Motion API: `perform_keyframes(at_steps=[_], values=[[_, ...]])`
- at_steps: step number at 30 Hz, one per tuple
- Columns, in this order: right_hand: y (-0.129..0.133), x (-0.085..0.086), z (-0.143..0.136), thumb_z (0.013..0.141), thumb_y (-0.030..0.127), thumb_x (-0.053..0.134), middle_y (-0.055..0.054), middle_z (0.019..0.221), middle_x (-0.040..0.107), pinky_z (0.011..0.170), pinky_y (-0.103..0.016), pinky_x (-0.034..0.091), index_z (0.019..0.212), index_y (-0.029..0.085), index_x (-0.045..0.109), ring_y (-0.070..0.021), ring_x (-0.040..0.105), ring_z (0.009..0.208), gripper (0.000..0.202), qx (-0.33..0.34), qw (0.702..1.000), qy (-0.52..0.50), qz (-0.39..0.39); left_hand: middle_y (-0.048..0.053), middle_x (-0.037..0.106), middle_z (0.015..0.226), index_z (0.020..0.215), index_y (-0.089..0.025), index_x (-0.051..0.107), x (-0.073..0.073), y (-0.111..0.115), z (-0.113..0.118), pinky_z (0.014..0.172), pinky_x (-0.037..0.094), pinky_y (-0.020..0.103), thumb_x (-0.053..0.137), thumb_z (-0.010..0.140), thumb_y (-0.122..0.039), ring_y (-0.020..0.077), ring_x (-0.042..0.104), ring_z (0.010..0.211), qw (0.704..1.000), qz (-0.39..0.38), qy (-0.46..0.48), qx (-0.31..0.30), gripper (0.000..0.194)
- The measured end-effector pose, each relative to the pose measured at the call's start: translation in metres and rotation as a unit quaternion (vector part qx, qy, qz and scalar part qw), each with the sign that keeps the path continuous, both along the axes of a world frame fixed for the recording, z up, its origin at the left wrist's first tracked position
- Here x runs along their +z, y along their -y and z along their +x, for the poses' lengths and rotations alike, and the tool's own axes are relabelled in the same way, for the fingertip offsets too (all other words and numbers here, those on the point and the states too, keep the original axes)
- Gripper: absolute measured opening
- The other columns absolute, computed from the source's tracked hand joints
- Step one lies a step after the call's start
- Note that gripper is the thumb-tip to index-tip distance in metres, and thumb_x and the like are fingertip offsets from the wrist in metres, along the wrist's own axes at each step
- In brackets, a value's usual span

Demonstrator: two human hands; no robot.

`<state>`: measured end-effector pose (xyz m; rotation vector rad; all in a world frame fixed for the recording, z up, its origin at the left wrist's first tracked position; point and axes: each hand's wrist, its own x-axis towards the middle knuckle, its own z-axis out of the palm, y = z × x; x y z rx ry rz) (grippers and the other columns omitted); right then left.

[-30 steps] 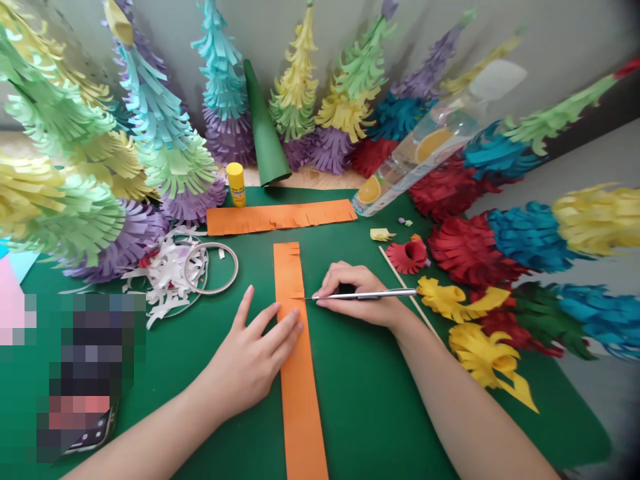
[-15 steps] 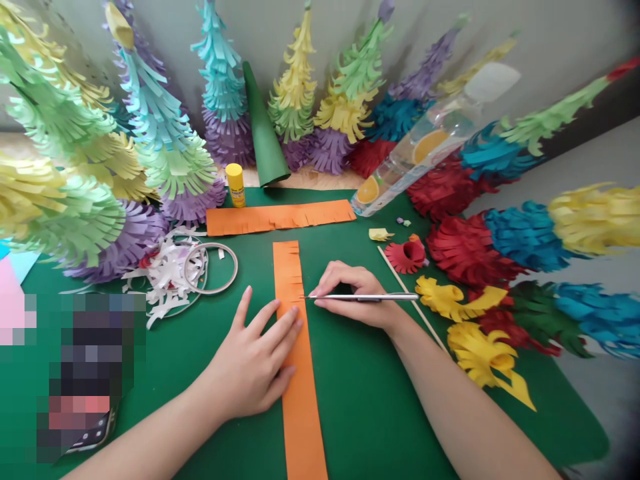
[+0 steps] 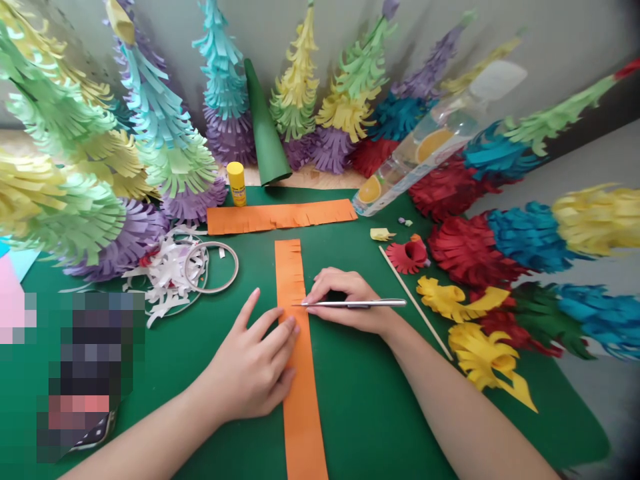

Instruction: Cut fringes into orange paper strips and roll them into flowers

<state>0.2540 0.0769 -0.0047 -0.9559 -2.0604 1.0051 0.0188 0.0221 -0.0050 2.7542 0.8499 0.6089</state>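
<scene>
A green mat (image 3: 370, 407) fills most of the view, with tall fringed paper trees (image 3: 217, 67) crowding its far side and both flanks, pastel on the left and far side, redder and bluer on the right. A clear bottle (image 3: 425, 143) printed with orange slices stands near the far right edge. Down the middle of the mat runs an orange paper strip (image 3: 303, 420), leaving the view at the bottom, with short slits along the right edge of its far end. A second orange strip (image 3: 280, 219) lies crosswise beyond it, its near edge fringed, and a plain green cone (image 3: 267, 133) rises behind. The hands are apart: the left hand (image 3: 257, 363) is spread, fingertips resting on the strip, little finger splayed off to the side; the right hand (image 3: 357, 290) pinches a slim silver tool (image 3: 370, 304), its tip over the strip, nearer than the slits. Smaller still are a thin stick (image 3: 417, 304), a tape ring (image 3: 237, 267) on white shreds (image 3: 170, 270), and a yellow glue stick (image 3: 238, 183).
</scene>
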Motion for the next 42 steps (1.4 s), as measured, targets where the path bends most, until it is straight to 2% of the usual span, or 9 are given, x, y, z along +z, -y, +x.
perform_keyframes(at_steps=[7, 16, 22, 31, 42], values=[[0.0, 0.002, -0.002, 0.079, 0.02, 0.07, -0.004, 0.075, 0.073, 0.075, -0.034, 0.051, 0.081, 0.019, 0.069, -0.0167, 0.064, 0.071, 0.002, -0.002, 1.0, 0.019, 0.003, 0.009, 0.067, 0.116, 0.12, -0.009, 0.063, 0.0, 0.0, -0.001, 0.119, 0.007, 0.056, 0.051, 0.088, -0.03, 0.0284, 0.055, 0.114, 1.0, -0.004, 0.001, -0.003, 0.04], [0.0, 0.0, 0.0, 0.081, 0.02, 0.07, -0.002, 0.075, 0.073, 0.076, -0.033, 0.048, 0.082, 0.02, 0.069, -0.0158, 0.064, 0.071, 0.002, 0.007, 0.999, 0.03, 0.012, 0.008, 0.059, 0.132, 0.127, -0.011, 0.058, 0.0, -0.002, -0.002, 0.119, 0.001, 0.056, 0.048, 0.088, -0.032, 0.0269, 0.054, 0.116, 1.0, -0.012, -0.018, -0.012, 0.045], [0.002, 0.005, -0.005, 0.082, 0.021, 0.069, -0.001, 0.071, 0.071, 0.075, -0.033, 0.045, 0.077, 0.02, 0.067, -0.0145, 0.062, 0.067, 0.006, -0.002, 0.998, 0.052, 0.038, 0.008, 0.059, 0.131, 0.129, -0.011, 0.056, 0.0, -0.001, -0.001, 0.119, 0.001, 0.056, 0.048, 0.089, -0.031, 0.0264, 0.054, 0.116, 1.0, -0.015, -0.021, -0.004, 0.046], [0.001, 0.01, -0.006, 0.083, 0.023, 0.068, 0.002, 0.067, 0.07, 0.082, -0.035, 0.04, 0.072, 0.02, 0.064, -0.0126, 0.058, 0.061, 0.012, 0.0, 0.994, 0.096, 0.044, 0.007, 0.06, 0.129, 0.126, -0.011, 0.058, 0.001, -0.001, 0.002, 0.119, 0.0, 0.054, 0.049, 0.089, -0.032, 0.0251, 0.054, 0.114, 1.0, -0.012, -0.025, 0.004, 0.044], [-0.001, 0.012, -0.001, 0.086, 0.03, 0.065, 0.001, 0.067, 0.07, 0.076, -0.033, 0.04, 0.072, 0.02, 0.063, -0.0127, 0.059, 0.06, 0.017, 0.011, 0.994, 0.103, 0.044, 0.007, 0.061, 0.128, 0.126, -0.012, 0.058, 0.001, 0.0, 0.001, 0.119, 0.0, 0.054, 0.048, 0.089, -0.032, 0.0247, 0.054, 0.113, 0.999, -0.017, -0.027, 0.003, 0.043]])
